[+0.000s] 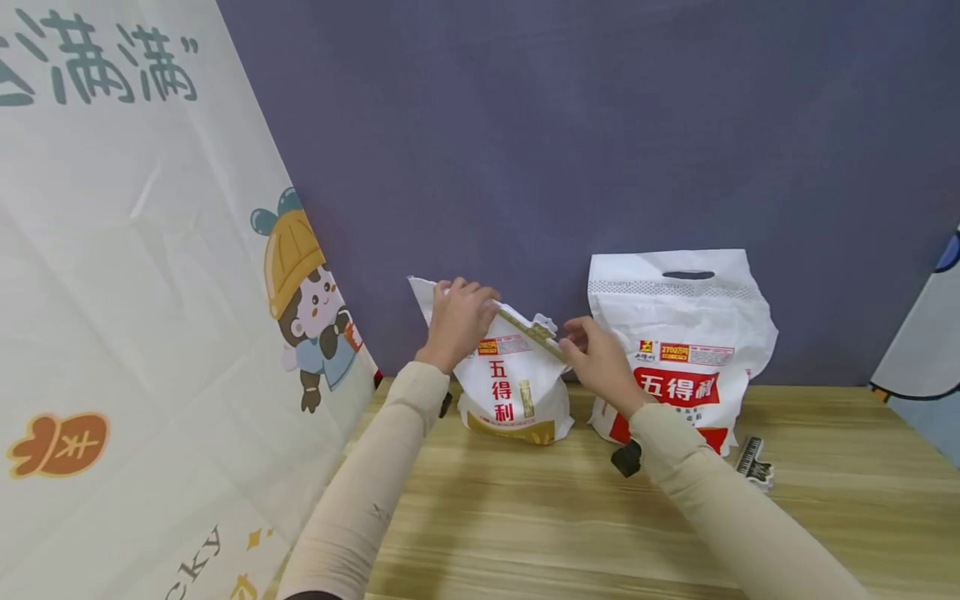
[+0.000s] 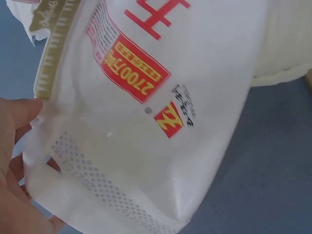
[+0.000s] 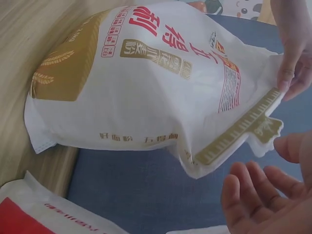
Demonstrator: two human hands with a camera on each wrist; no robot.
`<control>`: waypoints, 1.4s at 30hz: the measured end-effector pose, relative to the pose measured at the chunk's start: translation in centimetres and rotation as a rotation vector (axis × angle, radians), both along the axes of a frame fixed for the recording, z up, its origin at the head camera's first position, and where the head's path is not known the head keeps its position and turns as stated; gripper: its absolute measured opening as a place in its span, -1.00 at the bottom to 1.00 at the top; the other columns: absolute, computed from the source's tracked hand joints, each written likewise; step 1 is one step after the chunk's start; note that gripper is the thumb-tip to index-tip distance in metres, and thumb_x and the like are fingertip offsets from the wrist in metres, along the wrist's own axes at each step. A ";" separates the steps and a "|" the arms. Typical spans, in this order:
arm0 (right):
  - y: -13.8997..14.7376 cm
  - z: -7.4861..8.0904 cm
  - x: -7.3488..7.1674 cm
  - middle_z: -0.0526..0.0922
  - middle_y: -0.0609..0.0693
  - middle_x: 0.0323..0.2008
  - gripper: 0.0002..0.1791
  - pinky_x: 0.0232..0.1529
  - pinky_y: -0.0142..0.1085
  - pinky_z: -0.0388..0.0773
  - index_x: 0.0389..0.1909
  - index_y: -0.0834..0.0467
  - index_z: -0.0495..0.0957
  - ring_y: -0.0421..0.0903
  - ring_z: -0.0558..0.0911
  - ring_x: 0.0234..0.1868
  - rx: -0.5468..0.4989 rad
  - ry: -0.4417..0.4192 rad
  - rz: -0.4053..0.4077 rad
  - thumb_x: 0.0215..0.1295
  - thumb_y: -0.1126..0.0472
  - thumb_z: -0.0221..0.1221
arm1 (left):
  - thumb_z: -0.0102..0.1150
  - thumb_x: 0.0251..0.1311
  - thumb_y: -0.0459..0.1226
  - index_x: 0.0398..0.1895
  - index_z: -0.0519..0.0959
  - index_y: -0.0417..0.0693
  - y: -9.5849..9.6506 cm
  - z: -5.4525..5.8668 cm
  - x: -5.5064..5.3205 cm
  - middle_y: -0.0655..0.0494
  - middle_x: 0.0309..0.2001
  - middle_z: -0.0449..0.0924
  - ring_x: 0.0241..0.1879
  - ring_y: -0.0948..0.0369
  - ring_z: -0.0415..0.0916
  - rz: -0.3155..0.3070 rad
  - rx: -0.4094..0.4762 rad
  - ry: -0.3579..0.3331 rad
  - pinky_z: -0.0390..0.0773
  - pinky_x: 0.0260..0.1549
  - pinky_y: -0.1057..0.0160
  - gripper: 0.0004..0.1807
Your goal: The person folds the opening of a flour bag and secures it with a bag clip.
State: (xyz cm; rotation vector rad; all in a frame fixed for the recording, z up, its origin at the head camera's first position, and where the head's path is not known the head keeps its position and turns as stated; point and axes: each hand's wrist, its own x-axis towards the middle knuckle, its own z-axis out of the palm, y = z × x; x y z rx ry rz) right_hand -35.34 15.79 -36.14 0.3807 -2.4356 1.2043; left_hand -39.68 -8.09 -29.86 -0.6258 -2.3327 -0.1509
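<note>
A white flour bag (image 1: 513, 383) with red lettering and a gold base stands against the back. Along its folded top lies a gold-and-white bag clip (image 1: 528, 327), slanting down to the right. My left hand (image 1: 461, 321) pinches the bag's top edge at the clip's upper end; in the left wrist view its thumb (image 2: 22, 109) lies by that end, near the bag's handle slot. My right hand (image 1: 596, 358) is beside the clip's lower end. In the right wrist view its fingers (image 3: 253, 187) are loosely bent, with a gap between them and the clip.
A second, larger flour bag (image 1: 678, 312) with red panels and a handle slot stands to the right. In front of it, a black-and-white bag clip (image 1: 752, 462) lies on the wooden table (image 1: 525, 517). Behind is a dark blue backdrop (image 1: 525, 150); a printed white sheet (image 1: 150, 333) hangs on the left.
</note>
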 end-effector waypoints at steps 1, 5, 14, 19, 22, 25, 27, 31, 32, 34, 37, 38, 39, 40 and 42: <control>0.2 -0.1 0.1 0.68 0.26 -0.04 -0.61 0.00 -0.03 0.64 0.23 0.31 0.48 0.15 0.69 -0.06 -0.003 0.010 -0.001 0.50 0.20 0.14 | 0.19 0.44 -0.09 0.01 0.71 0.16 0.1 0.0 0.0 0.15 -0.02 0.76 0.04 0.08 0.56 -0.012 0.008 0.008 0.29 0.32 -0.14 -0.79; 1.1 -0.5 0.6 0.68 0.19 -0.17 -0.64 -0.19 -0.22 0.58 0.19 0.29 0.51 0.03 0.64 -0.21 -0.010 0.022 0.001 0.48 0.21 0.14 | 0.26 0.39 -0.10 0.00 0.72 0.13 0.9 0.0 0.5 0.12 0.00 0.74 0.07 0.06 0.53 -0.060 0.068 0.032 0.30 0.29 -0.13 -0.79; 2.2 -2.1 1.8 0.66 0.12 -0.30 -0.77 -0.32 -0.40 0.54 0.05 0.26 0.59 -0.05 0.61 -0.33 -0.082 -0.011 0.039 0.48 0.27 0.15 | 0.27 0.36 -0.10 -0.01 0.72 0.15 3.5 -0.1 2.5 0.16 0.00 0.73 0.07 0.09 0.53 -0.151 0.200 0.020 0.30 0.27 -0.11 -0.79; 2.5 -2.7 2.4 0.69 0.14 -0.29 -0.81 -0.29 -0.41 0.55 0.00 0.24 0.61 0.05 0.65 -0.27 -0.121 0.006 0.040 0.49 0.27 0.15 | 0.27 0.36 -0.13 -0.04 0.72 0.13 4.7 -1.1 3.7 0.17 -0.07 0.75 0.02 0.11 0.54 -0.208 0.301 -0.004 0.36 0.19 -0.08 -0.81; 2.8 -3.1 2.9 0.71 0.16 -0.31 -0.83 -0.29 -0.43 0.57 -0.01 0.24 0.62 0.06 0.66 -0.28 -0.156 0.020 0.027 0.48 0.29 0.16 | 0.29 0.33 -0.16 -0.10 0.74 0.08 5.4 -2.2 4.2 0.17 -0.16 0.75 -0.05 0.11 0.56 -0.253 0.367 -0.002 0.40 0.10 -0.05 -0.84; 3.2 -3.3 3.6 0.71 0.16 -0.31 -0.82 -0.27 -0.47 0.61 0.00 0.23 0.62 -0.04 0.68 -0.29 -0.200 0.014 0.011 0.49 0.27 0.16 | 0.31 0.29 -0.20 -0.16 0.76 0.03 6.2 -3.4 4.8 0.16 -0.24 0.76 -0.14 0.11 0.58 -0.315 0.440 0.018 0.45 0.04 0.00 -0.86; 3.7 -3.4 4.0 0.71 0.16 -0.30 -0.80 -0.25 -0.49 0.63 0.01 0.24 0.62 -0.15 0.68 -0.31 -0.229 0.009 0.000 0.49 0.26 0.16 | 0.31 0.28 -0.21 -0.18 0.76 0.02 6.7 -4.2 5.3 0.17 -0.26 0.77 -0.16 0.12 0.60 -0.356 0.486 0.028 0.48 0.02 0.04 -0.87; 4.5 -3.8 4.7 0.71 0.16 -0.28 -0.76 -0.21 -0.51 0.65 0.05 0.29 0.61 -0.27 0.66 -0.32 -0.305 -0.001 -0.003 0.51 0.24 0.15 | 0.29 0.31 -0.21 -0.19 0.76 0.01 7.5 -5.6 6.3 0.16 -0.25 0.78 -0.16 0.14 0.62 -0.409 0.553 0.026 0.51 -0.01 0.11 -0.87; 4.6 -3.9 4.9 0.71 0.13 -0.28 -0.75 -0.21 -0.51 0.65 0.05 0.30 0.61 -0.29 0.65 -0.32 -0.320 -0.001 -0.004 0.51 0.24 0.15 | 0.29 0.31 -0.21 -0.19 0.76 0.01 7.7 -5.9 6.6 0.16 -0.25 0.79 -0.17 0.14 0.63 -0.417 0.569 0.022 0.51 0.00 0.12 -0.87; 4.9 -4.0 5.1 0.71 0.08 -0.30 -0.74 -0.20 -0.50 0.65 0.07 0.31 0.60 -0.28 0.66 -0.32 -0.343 -0.005 -0.001 0.52 0.24 0.13 | 0.29 0.31 -0.21 -0.20 0.76 0.00 8.0 -6.4 7.0 0.15 -0.26 0.78 -0.17 0.15 0.62 -0.422 0.588 0.012 0.51 0.01 0.14 -0.88; 5.4 -4.1 5.6 0.70 0.01 -0.33 -0.73 -0.19 -0.49 0.65 0.08 0.31 0.59 -0.26 0.66 -0.32 -0.360 -0.003 -0.006 0.53 0.23 0.12 | 0.30 0.30 -0.22 -0.24 0.75 -0.01 8.4 -7.1 7.6 0.15 -0.29 0.77 -0.20 0.18 0.63 -0.432 0.627 -0.001 0.53 -0.02 0.18 -0.89; 5.6 -4.1 5.7 0.69 0.00 -0.34 -0.73 -0.19 -0.49 0.65 0.08 0.32 0.59 -0.26 0.66 -0.33 -0.362 0.000 -0.011 0.53 0.23 0.12 | 0.30 0.30 -0.23 -0.25 0.75 -0.02 8.5 -7.3 7.8 0.15 -0.29 0.77 -0.21 0.18 0.63 -0.441 0.640 -0.008 0.54 -0.04 0.20 -0.90; 5.9 -4.2 5.9 0.68 0.01 -0.35 -0.73 -0.20 -0.49 0.65 0.08 0.32 0.58 -0.26 0.66 -0.33 -0.364 0.008 -0.014 0.54 0.23 0.11 | 0.30 0.29 -0.23 -0.26 0.75 -0.02 8.6 -7.5 7.9 0.14 -0.30 0.76 -0.22 0.19 0.63 -0.445 0.646 -0.013 0.55 -0.07 0.22 -0.90; 6.2 -4.2 6.0 0.68 0.00 -0.35 -0.72 -0.20 -0.49 0.65 0.08 0.33 0.58 -0.26 0.66 -0.34 -0.370 0.014 -0.017 0.54 0.23 0.10 | 0.30 0.30 -0.23 -0.26 0.75 -0.02 8.7 -7.6 8.0 0.14 -0.30 0.76 -0.23 0.20 0.63 -0.454 0.654 -0.017 0.55 -0.10 0.23 -0.91; 6.8 -4.2 6.3 0.68 0.00 -0.35 -0.72 -0.21 -0.49 0.65 0.10 0.33 0.57 -0.28 0.66 -0.33 -0.378 0.025 -0.025 0.55 0.23 0.09 | 0.30 0.31 -0.23 -0.26 0.75 -0.02 8.9 -7.9 8.1 0.14 -0.30 0.75 -0.23 0.21 0.63 -0.462 0.662 -0.027 0.56 -0.11 0.25 -0.91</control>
